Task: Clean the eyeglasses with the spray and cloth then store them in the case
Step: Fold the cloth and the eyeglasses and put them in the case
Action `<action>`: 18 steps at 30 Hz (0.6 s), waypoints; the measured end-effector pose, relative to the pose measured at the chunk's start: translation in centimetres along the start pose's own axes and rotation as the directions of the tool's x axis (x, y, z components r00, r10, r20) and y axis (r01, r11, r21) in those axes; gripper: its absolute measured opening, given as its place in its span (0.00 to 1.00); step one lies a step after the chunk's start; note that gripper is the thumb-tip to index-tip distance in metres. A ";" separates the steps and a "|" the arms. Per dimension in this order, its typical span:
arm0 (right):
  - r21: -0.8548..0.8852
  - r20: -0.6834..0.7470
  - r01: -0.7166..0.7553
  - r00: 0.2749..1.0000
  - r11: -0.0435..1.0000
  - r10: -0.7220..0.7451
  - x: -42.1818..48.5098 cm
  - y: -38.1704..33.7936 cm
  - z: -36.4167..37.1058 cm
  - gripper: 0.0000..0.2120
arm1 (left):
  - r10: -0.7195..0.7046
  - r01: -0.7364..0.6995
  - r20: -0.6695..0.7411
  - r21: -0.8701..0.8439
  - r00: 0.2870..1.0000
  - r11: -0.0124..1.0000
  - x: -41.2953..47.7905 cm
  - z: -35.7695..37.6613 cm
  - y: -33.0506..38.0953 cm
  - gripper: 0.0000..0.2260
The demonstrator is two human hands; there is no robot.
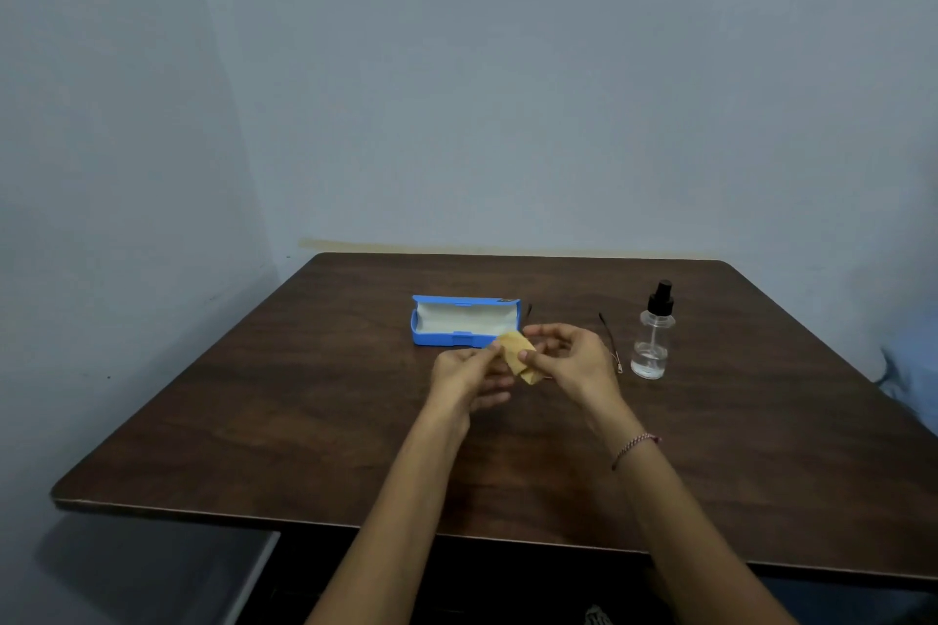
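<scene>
one cloth pinched by left hand, right hand; case behind

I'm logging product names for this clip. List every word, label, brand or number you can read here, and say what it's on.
No text can be read.
Blue case: small dark tag at the lid's right end, too small to read.
Spray bottle: no label visible.
Cloth: no print visible.
Eyeglasses: no marking legible.

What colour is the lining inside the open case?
White, inside a blue case; the head view shows it clearly.
</scene>
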State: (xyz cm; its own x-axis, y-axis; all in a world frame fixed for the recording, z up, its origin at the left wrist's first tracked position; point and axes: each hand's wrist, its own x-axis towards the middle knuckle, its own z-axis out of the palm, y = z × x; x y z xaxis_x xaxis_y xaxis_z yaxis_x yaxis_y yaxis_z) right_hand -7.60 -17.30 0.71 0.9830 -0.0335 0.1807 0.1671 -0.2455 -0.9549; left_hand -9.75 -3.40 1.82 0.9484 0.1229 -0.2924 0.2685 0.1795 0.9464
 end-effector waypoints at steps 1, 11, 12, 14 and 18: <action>-0.031 0.013 0.048 0.999 0.998 -0.048 -0.1 -0.1 0.2 0.12 | -0.014 0.015 0.037 -0.029 0.999 0.999 -0.2 0.0 0.2 0.08; 0.095 0.262 0.138 0.952 0.986 -0.159 -0.1 -0.1 -0.2 0.23 | -0.050 0.051 0.010 -0.154 0.999 0.987 -0.5 -1.2 1.2 0.05; 0.107 0.269 0.134 0.950 0.985 -0.158 0.0 0.0 -0.3 0.23 | -0.050 0.052 0.014 -0.149 0.999 0.987 -0.5 -1.2 1.3 0.05; 0.117 0.260 0.121 0.954 0.986 -0.148 0.2 0.2 -0.3 0.19 | -0.052 0.055 0.023 -0.144 0.998 0.988 -0.6 -1.1 1.4 0.05; 0.342 0.206 -0.096 0.978 0.935 0.025 0.2 0.2 -0.2 0.11 | -0.070 0.078 0.053 -0.168 0.996 0.983 -0.5 -1.2 1.5 0.04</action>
State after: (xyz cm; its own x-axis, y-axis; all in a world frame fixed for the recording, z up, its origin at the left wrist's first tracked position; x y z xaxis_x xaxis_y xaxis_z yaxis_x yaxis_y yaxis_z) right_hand -7.40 -17.51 0.64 0.9815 0.1607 0.1042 0.0881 0.1046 -0.9906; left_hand -10.06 -2.06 3.22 0.9347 0.0584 -0.3506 0.3096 0.3503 0.8840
